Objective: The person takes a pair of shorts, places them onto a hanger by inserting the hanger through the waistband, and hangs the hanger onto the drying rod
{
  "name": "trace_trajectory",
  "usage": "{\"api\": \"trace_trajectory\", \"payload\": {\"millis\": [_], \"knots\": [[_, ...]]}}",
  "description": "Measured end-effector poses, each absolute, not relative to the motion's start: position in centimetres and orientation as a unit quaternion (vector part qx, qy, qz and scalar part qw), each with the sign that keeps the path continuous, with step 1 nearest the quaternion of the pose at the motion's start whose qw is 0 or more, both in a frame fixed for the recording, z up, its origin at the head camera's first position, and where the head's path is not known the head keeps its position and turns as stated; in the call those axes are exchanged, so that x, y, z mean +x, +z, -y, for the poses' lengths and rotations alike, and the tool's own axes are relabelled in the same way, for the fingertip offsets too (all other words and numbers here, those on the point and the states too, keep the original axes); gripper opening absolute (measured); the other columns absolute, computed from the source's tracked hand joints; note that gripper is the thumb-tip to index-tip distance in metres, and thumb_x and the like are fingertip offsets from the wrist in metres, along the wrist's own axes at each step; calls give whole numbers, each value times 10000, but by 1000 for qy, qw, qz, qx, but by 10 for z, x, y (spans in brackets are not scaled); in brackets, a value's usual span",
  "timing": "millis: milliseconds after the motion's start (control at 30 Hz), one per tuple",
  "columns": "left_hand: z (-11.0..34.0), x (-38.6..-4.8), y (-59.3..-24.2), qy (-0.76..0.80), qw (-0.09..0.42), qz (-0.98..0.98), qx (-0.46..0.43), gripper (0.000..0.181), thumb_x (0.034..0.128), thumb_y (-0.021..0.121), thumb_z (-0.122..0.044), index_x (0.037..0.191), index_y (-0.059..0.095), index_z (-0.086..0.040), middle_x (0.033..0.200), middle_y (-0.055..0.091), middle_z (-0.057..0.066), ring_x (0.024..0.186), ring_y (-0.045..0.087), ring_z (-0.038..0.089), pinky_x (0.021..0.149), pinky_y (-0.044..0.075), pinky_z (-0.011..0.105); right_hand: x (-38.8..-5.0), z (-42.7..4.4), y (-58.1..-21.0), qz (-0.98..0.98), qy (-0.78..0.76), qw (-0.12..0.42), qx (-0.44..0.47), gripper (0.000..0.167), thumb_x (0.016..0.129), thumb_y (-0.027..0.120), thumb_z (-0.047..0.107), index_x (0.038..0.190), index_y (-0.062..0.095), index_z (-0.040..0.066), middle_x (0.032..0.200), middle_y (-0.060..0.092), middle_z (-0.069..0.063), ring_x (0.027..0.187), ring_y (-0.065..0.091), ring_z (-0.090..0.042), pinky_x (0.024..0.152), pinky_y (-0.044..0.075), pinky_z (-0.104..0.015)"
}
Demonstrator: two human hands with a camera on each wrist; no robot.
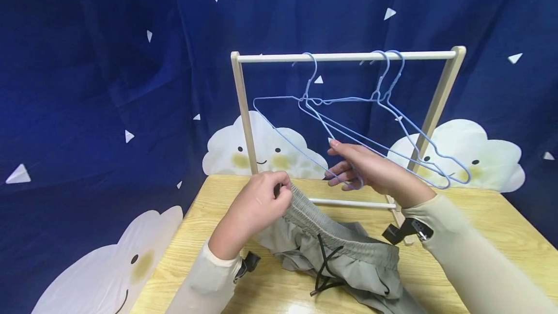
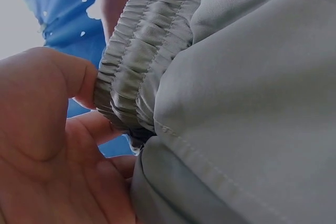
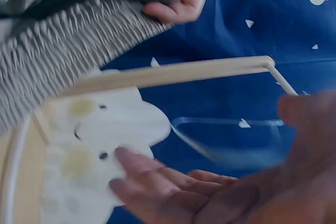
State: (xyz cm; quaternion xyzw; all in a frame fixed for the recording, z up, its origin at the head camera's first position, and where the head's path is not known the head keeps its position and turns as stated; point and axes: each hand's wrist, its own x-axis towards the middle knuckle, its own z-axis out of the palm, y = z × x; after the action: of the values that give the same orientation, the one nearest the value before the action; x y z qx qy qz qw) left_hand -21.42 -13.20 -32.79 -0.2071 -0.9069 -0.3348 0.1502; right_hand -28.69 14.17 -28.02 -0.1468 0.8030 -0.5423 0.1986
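My left hand [image 1: 261,202] pinches the gathered elastic waistband of a pair of grey trousers [image 1: 366,270] at its left end. In the left wrist view the thumb lies on one side of the waistband [image 2: 136,51], with fingers behind it. A black drawstring [image 1: 324,260] hangs from the front, and the trouser legs drape onto the table. My right hand [image 1: 364,164] is at the right arm of a blue wire hanger [image 1: 309,81], its thumb and fingers spread apart around the wire. In the right wrist view the hand [image 3: 210,198] and hanger are blurred; firm contact is unclear.
A wooden rack with a white top rail [image 1: 279,57] stands on the wood-grain table [image 1: 174,275]. Two more blue hangers [image 1: 395,81] hang towards its right end. A low white bar [image 1: 348,203] crosses behind the trousers. Behind everything hangs a dark blue curtain [image 1: 131,62] with clouds and triangles.
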Motion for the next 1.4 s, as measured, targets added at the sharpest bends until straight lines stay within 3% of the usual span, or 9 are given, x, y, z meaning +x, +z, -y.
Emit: {"api": "trace_trajectory", "payload": {"millis": [167,233,300,500,733,933,1233,1400], "knots": [[132,-215,-329,-328,156,908,-208,179,903,539,-128,817,655,-233,776,607,-54,680,549,132,621,471,316,-290,-128,-282,-796,-560,195,-120,922,1082,304,748,1548,418,-39,881,782,-50,602,602,-92,495,422,-233],[131,-215,-329,-327,156,909,-209,176,903,540,-129,817,654,-233,770,603,-52,678,547,133,616,470,315,-290,-127,-282,-801,-557,189,-109,956,1070,271,776,1479,486,-60,804,736,-13,549,496,-74,467,330,-226],[131,-216,-330,-325,157,909,-209,176,901,540,-127,819,655,-231,774,604,-51,684,548,133,618,470,313,-289,-127,-282,-801,-560,185,-103,970,1067,263,782,1409,535,-83,773,696,-1,540,454,-68,464,311,-226],[132,-217,-331,-324,158,910,-205,182,896,537,-127,820,659,-239,791,614,-58,700,556,141,628,477,319,-288,-132,-279,-799,-567,165,-112,949,1066,267,786,1262,623,-72,768,680,10,534,422,-74,463,296,-228],[135,-217,-331,-332,147,912,-193,191,901,524,-132,825,654,-249,771,601,-54,671,546,144,617,472,326,-275,-148,-265,-798,-572,142,-122,981,1069,264,780,1324,612,-101,772,681,25,517,428,-61,446,287,-216],[136,-218,-329,-341,136,911,-185,202,904,511,-135,823,650,-259,745,594,-45,615,519,138,588,462,330,-256,-178,-278,-783,-592,133,-134,961,1071,240,780,1303,640,-63,809,710,17,520,462,-52,445,291,-222],[138,-221,-328,-338,142,915,-169,193,907,519,-151,849,672,-254,765,609,-50,624,528,148,580,459,335,-236,-217,-321,-756,-615,146,-172,746,1156,212,609,1203,753,97,827,722,10,505,435,-52,458,132,-434],[141,-222,-329,-334,152,916,-163,184,909,527,-147,855,678,-238,771,618,-46,644,541,166,597,466,339,-231,-239,-338,-714,-636,167,-241,703,1196,160,459,1250,750,81,884,742,13,496,267,-218,435,76,-474]]}}
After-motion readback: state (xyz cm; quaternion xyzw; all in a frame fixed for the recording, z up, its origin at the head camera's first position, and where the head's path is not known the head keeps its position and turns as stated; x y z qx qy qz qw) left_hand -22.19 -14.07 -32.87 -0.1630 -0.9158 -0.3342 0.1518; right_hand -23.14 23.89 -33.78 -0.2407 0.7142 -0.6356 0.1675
